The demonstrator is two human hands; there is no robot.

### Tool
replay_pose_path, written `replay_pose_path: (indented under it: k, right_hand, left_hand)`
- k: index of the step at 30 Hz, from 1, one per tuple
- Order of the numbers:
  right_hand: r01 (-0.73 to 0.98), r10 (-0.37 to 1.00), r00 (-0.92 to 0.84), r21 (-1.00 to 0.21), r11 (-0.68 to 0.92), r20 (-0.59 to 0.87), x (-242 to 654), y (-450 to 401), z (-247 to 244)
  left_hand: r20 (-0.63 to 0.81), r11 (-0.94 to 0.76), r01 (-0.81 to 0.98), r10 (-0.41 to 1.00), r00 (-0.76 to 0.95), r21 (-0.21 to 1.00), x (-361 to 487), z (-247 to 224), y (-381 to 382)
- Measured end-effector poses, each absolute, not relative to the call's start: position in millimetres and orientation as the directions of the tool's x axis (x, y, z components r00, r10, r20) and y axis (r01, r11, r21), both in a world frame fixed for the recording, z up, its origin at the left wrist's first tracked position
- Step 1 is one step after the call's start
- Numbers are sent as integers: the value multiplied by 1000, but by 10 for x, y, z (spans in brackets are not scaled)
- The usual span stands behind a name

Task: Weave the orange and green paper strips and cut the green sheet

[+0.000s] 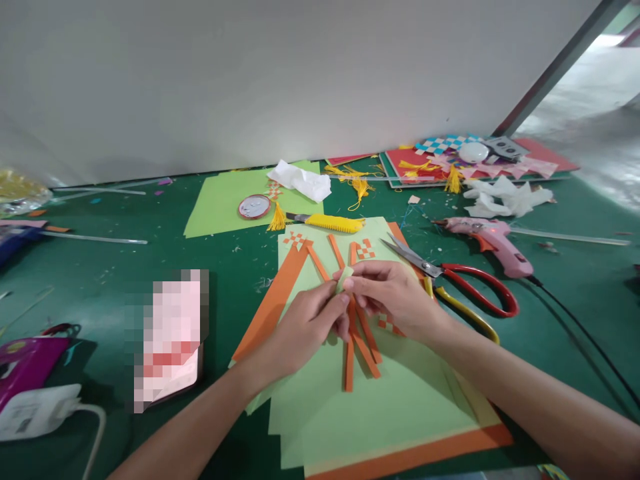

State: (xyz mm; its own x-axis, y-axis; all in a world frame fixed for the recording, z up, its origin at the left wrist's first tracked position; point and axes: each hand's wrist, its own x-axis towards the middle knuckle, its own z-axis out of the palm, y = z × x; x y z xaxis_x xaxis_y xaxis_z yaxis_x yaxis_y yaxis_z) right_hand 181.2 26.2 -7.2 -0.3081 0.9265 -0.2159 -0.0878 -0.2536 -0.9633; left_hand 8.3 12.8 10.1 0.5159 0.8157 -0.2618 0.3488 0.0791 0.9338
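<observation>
Between the fingertips of both hands is a light green paper strip (344, 279), seemingly folded over at its upper end. My left hand (313, 313) pinches it from the left, and my right hand (395, 293) pinches it from the right. Under the fingers run several narrow orange paper strips (349, 373), fanned and crossing; whether the fingers also grip them is hidden. Green paper sheets (380, 407) lie beneath, with orange sheets (273, 313) under them. Small orange-and-green woven squares (365, 249) rest near the strips.
Right of my hands lie scissors (440, 270) with parted blades and a pink glue gun (493, 243) with its cable. Beyond are a yellow cutter (335, 223), white tissue (303, 180) and a round tin (255, 207). A blurred-out phone (173, 333) is at left, near a white charger (40, 410).
</observation>
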Motion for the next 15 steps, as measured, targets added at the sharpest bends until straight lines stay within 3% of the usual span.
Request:
replay_pose_path:
  k: [15]
  right_hand:
    - [-83, 923, -301, -958, -275, -238, 1818, 256, -63]
  left_hand:
    - [-257, 90, 330, 823, 506, 940, 86, 96, 131]
